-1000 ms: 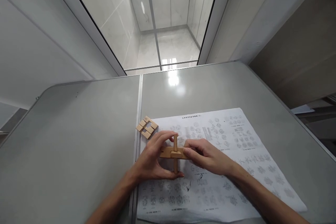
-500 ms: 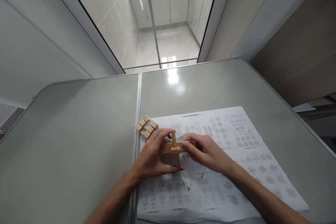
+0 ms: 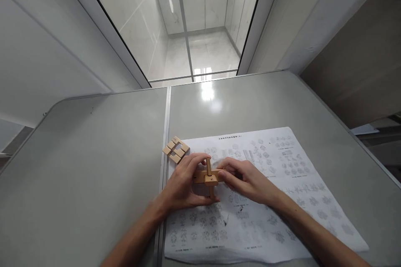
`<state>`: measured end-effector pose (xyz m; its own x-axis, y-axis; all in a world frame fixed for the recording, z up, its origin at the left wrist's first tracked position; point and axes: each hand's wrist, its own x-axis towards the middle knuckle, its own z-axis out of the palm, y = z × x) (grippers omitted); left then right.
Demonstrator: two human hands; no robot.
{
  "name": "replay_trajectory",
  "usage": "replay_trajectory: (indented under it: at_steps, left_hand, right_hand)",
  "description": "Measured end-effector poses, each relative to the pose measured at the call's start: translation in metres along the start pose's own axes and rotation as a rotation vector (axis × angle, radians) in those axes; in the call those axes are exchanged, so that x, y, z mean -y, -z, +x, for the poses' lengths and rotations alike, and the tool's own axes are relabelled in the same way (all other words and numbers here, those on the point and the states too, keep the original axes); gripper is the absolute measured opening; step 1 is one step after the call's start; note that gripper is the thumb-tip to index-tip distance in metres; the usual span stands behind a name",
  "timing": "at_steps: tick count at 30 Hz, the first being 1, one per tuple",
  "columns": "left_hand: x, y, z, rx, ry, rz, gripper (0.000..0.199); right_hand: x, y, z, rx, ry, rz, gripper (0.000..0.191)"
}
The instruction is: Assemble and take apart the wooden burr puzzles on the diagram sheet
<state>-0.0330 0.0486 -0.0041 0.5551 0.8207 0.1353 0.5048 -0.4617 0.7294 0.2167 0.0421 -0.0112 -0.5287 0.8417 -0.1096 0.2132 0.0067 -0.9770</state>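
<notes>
Crossed wooden pieces [image 3: 211, 180] form a small assembly held above the printed sheet [image 3: 250, 217]. My left hand [image 3: 184, 183] spans the upright stick, index finger at its top end and thumb at its bottom end. My right hand [image 3: 244, 179] pinches the right end of the horizontal piece between thumb and fingers. At the middle, a short block with a dark mark on it faces the camera. Beyond my left hand, several flat wooden pieces [image 3: 176, 149] lie grouped at the sheet's upper left corner.
The grey table [image 3: 125, 154] has a metal seam [image 3: 167, 112] running front to back, left of the sheet. Past its far edge stands a glass door [image 3: 203, 21] with a metal frame. A brown panel [image 3: 354, 58] rises on the right.
The short block in the middle of the assembly has turned or shifted, so its marked face shows more fully. Both hands keep nearly the same grip. The view has shifted slightly.
</notes>
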Motion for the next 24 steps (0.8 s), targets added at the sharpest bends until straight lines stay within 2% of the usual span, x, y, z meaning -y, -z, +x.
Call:
replay_trajectory:
  at_steps: [6, 14, 18, 24]
  left_hand:
    - [-0.001, 0.0022, 0.0007, -0.029, -0.019, 0.048, 0.086]
    - [-0.0009, 0.0016, 0.0015, -0.038, -0.014, 0.016, 0.086]
    - [0.0, 0.0017, 0.0004, -0.033, -0.01, -0.021, 0.087]
    - [0.0026, 0.0011, 0.001, -0.032, 0.0, -0.089, 0.086]
  right_hand:
    - [-0.0001, 0.004, 0.0, 0.044, 0.058, -0.047, 0.035]
    - [-0.0005, 0.0026, -0.0005, 0.049, 0.037, -0.024, 0.034]
    - [0.0031, 0.0022, -0.0021, 0.072, 0.036, 0.1, 0.032]
    - [0.0002, 0.0024, -0.0064, 0.114, 0.058, 0.421, 0.029]
